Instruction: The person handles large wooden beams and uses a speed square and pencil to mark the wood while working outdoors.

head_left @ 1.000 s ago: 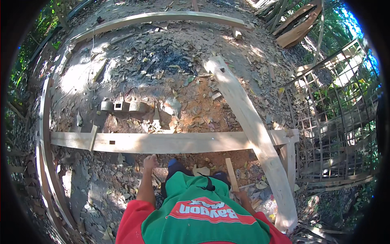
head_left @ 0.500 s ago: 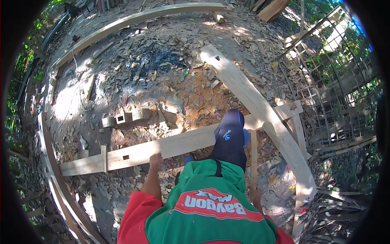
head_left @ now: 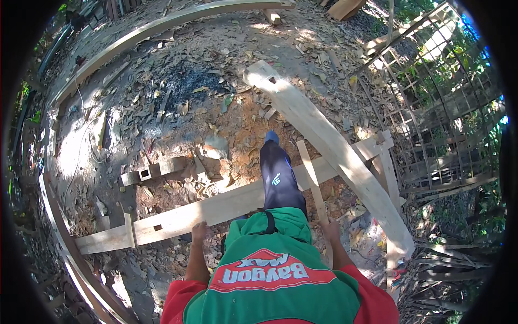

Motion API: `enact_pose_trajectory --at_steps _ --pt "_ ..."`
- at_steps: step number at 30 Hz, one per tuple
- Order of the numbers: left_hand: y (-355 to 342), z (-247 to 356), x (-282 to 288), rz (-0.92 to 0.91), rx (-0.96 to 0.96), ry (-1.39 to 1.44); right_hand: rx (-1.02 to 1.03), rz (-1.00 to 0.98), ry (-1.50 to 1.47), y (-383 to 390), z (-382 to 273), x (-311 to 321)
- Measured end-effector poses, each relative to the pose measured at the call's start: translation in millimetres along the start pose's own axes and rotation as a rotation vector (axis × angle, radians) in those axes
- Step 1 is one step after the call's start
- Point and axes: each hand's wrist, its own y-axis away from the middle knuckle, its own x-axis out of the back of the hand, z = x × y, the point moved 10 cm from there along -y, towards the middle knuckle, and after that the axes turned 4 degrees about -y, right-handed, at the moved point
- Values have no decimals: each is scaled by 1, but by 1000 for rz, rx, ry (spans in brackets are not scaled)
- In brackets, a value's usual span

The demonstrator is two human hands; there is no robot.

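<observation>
My right hand [head_left: 331, 232] is closed around a thin wooden strip [head_left: 311, 175], which slants away from me across a long squared beam [head_left: 216, 208]. Beside the near edge of that beam hangs my left hand [head_left: 199, 232]; its fingers are too small and hidden to read, and nothing visible is in it. The beam has a small rectangular mortise hole, and a short upright slat [head_left: 130, 230] stands against it at the left. One of my legs [head_left: 278, 181] is stretched across the beam, its blue-shod foot on the far side.
A heavy plank [head_left: 324, 129] with a square hole lies diagonally over the beam's right end. Another long beam [head_left: 162, 24] curves along the far side. Short wood blocks [head_left: 164, 166] lie beyond the beam. A wooden lattice [head_left: 431, 113] stands at the right; curved timbers [head_left: 65, 232] are at the left.
My leg has swung forward over the beam and my foot is lower. My right hand has come forward with the strip, whose far end now reaches past the beam. The view has shifted slightly.
</observation>
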Motion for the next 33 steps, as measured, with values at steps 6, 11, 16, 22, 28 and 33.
enact_pose_trajectory --at_steps 6,11,16,22,28,33 --pt "11 123 0 256 50 309 212 -21 262 -158 -79 -27" --pt "-24 197 -61 307 196 312 259 -397 143 -255 -178 -81" --pt "-37 378 -186 67 -14 -90 267 -587 203 -295 -266 -64" --pt "-64 472 -254 20 2 53 363 -665 267 -312 -318 -41" --pt "-106 510 -274 25 52 56 306 -674 319 -312 -327 -4" --pt "-157 552 -286 -15 -30 -58 223 -559 121 -312 -300 16"
